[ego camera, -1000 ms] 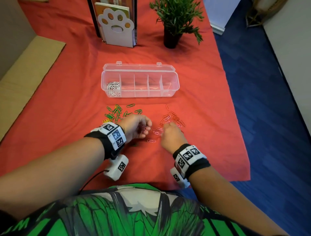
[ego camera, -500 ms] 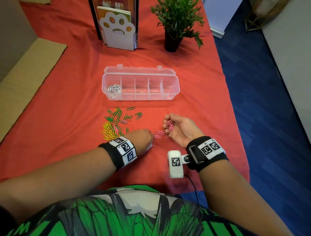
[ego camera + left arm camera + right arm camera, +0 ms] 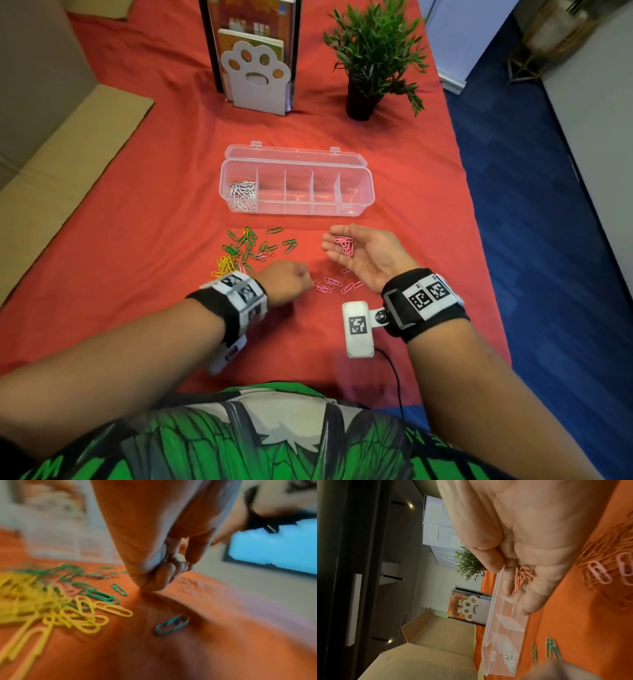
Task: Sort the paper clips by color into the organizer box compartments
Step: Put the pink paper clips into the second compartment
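The clear organizer box [image 3: 356, 209] lies open on the red cloth, with white clips [image 3: 242, 195] in its leftmost compartment. Green clips [image 3: 253, 241] and yellow clips [image 3: 224, 263] lie in front of it on the left. My right hand [image 3: 337, 236] is palm up and holds a bunch of pink clips [image 3: 346, 246] on its relaxed fingers [image 3: 529, 599]. More pink clips [image 3: 327, 285] lie on the cloth below that palm. My left hand [image 3: 303, 274] is curled just left of them. In the blurred left wrist view its thumb and fingertip [image 3: 193, 553] pinch a thin clip at the cloth.
A paw-shaped white bookend [image 3: 257, 78] with books and a potted plant [image 3: 373, 58] stand behind the box. Cardboard [image 3: 68, 150] lies at the left. The cloth's right edge drops to blue floor [image 3: 548, 240]. One green clip [image 3: 171, 624] lies apart near my left wrist.
My right hand has turned palm up and lifted with pink clips in it. My left hand has drawn back and curled at the pink clips left on the cloth.
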{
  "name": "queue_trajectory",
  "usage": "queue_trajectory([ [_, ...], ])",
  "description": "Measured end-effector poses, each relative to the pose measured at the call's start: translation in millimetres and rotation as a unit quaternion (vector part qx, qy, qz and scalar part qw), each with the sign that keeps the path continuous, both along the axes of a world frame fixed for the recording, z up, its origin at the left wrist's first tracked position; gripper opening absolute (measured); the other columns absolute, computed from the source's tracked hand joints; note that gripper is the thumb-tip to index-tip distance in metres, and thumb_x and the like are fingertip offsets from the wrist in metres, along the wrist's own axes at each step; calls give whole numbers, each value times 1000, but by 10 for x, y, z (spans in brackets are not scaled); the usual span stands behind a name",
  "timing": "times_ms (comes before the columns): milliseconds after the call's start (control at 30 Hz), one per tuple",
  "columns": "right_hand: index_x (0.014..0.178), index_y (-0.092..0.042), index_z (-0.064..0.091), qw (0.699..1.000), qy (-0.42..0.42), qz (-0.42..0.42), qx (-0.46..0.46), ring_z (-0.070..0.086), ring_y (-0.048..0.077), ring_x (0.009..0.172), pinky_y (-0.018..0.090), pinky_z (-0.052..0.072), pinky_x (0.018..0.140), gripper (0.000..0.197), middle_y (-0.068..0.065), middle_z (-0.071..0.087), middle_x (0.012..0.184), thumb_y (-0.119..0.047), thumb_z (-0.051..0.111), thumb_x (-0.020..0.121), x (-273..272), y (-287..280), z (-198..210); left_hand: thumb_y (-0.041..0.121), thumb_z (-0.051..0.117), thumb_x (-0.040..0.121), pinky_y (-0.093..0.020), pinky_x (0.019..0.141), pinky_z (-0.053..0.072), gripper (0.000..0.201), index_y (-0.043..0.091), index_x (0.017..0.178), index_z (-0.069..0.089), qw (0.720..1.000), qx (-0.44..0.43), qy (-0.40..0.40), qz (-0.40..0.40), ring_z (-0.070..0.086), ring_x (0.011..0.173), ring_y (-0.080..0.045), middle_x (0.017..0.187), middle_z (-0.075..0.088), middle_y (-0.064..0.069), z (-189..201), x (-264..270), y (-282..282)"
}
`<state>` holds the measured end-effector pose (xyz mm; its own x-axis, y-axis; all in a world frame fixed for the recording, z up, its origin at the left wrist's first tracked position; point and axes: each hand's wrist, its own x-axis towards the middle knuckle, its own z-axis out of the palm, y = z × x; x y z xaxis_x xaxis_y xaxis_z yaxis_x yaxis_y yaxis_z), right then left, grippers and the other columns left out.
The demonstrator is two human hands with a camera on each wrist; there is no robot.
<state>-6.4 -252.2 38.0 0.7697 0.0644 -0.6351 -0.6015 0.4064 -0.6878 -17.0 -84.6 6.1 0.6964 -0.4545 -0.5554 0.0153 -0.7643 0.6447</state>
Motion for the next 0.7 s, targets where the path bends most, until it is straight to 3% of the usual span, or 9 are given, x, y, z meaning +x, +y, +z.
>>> queue_trajectory([
  [33,96,1,59,1000,-8,-3,1,67,22,77,27,57,70,26,16,65,91,-10,35,99,34,1,17,26,46,75,-27,53,38,18,10,70,55,984,-101,92,110,51,56,-22,66,52,-11,53,55,45],
  [100,95,1,58,1000,-24,-7,-12,65,20,71,25,57,64,27,15,65,87,-5,32,99,111,21,56,18,36,71,-18,43,28,15,14,61,45,890,-270,235,283,37,42,-12,58,39,-5,178,197,161],
  [167,93,-1,58,998,-36,-5,-46,58,15,66,21,53,56,28,11,61,82,-1,31,98,195,62,76,14,32,76,-16,42,32,21,14,61,47,813,-354,282,367,40,43,-12,56,44,-3,286,372,281],
  [233,90,-3,57,996,-41,0,-78,53,13,64,18,50,53,30,8,57,80,4,29,96,284,110,81,15,36,81,-16,44,40,21,13,66,51,770,-381,280,428,47,46,-11,55,51,0,411,560,343],
  [433,85,-3,56,991,-60,21,-121,57,16,71,20,54,59,34,10,57,85,10,25,93,526,214,146,14,29,87,-22,55,45,23,14,69,42,773,-353,215,481,44,58,-15,68,42,-3,672,1055,287],
  [567,105,6,53,986,-71,47,-146,58,16,72,17,55,58,34,12,55,87,12,22,93,651,295,186,9,35,81,-27,67,43,14,16,68,35,730,-366,186,546,40,62,-15,74,36,0,706,1195,295],
  [633,108,4,52,981,-73,58,-167,58,16,73,17,55,61,35,12,54,89,13,22,93,708,339,189,8,39,79,-30,86,47,9,15,74,41,715,-373,175,564,53,82,-14,94,46,2,680,1226,316],
  [667,110,5,52,978,-74,67,-181,58,17,74,19,54,64,36,14,54,92,13,22,92,733,367,193,8,40,79,-28,84,46,8,14,75,42,715,-374,168,565,54,84,-14,97,47,2,680,1233,323],
  [700,113,6,51,974,-73,76,-199,59,18,76,21,54,68,37,16,53,97,15,22,91,762,401,193,8,41,79,-24,73,45,8,15,73,41,720,-371,163,563,49,73,-13,88,44,3,697,1230,327],
])
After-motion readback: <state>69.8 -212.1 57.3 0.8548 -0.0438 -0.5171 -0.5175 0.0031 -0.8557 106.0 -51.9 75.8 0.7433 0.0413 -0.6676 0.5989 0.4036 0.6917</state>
